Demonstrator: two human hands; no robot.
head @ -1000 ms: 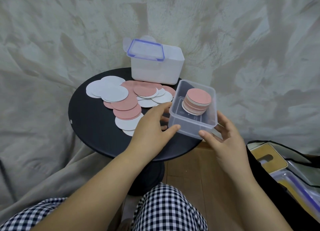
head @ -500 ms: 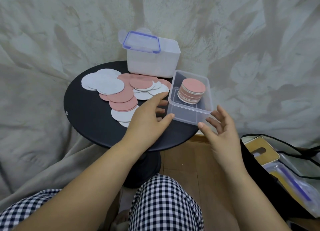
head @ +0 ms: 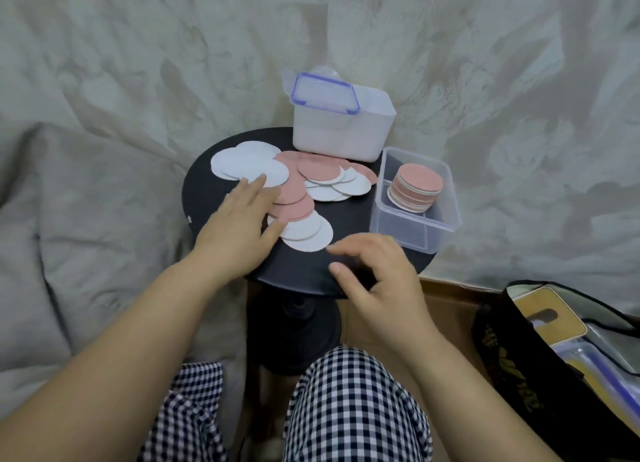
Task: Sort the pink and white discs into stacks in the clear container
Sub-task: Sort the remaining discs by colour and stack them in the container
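Clear container (head: pixel 398 227): rectangular, open-topped, upright, at 3 o'clock on the round black table (head: pixel 349 219), long axis running 12 to 6. At its 12 o'clock end sits one stack (head: pixel 417 184) of discs, pink on top, with pink and white edges showing down the side, slightly skewed. Loose discs lie flat and overlapping on the tabletop. A cluster of white discs (head: pixel 242 164) is at 10 o'clock. Pink discs (head: pixel 294 190) run through the centre. One pink disc (head: pixel 320 167) rests on smaller white discs (head: pixel 349 186) toward 1 o'clock, near the container. More white discs (head: pixel 308 235) lie at 6 o'clock, partly under the nearest pink one. Count unreadable.
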